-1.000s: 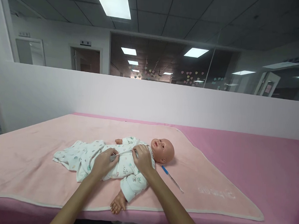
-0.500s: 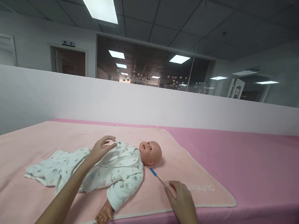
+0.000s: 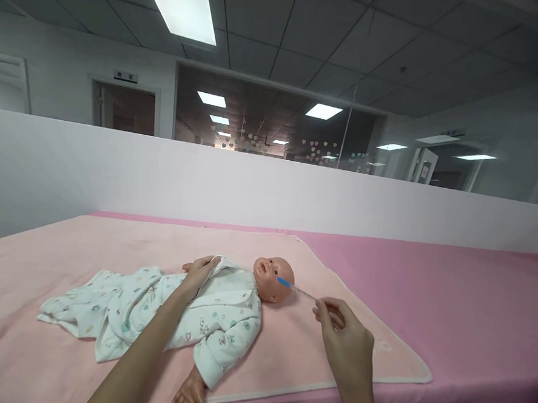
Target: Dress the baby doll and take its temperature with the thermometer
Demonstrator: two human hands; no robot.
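Observation:
A baby doll (image 3: 273,279) lies on its back, head to the right, dressed in a white printed baby outfit (image 3: 225,320). My left hand (image 3: 201,273) is closed on the front flap of the outfit at the chest, lifting its edge. Between the thumb and fingers of my right hand (image 3: 345,337) is a thin clear stick with a blue end, which looks like a glass thermometer (image 3: 303,293). Its blue end points left and overlaps the doll's head in view; whether it touches cannot be told. One doll hand (image 3: 190,392) rests near the front edge.
Under the doll is a peach blanket (image 3: 295,361) with a pale border, spread over a pink cloth (image 3: 427,296) on the table. A low white partition (image 3: 270,189) stands along the back, with a large window (image 3: 274,117) beyond it.
My right hand has picked the thermometer up off the blanket and raised it. My left hand has come down onto the doll's chest and taken hold of the outfit's flap.

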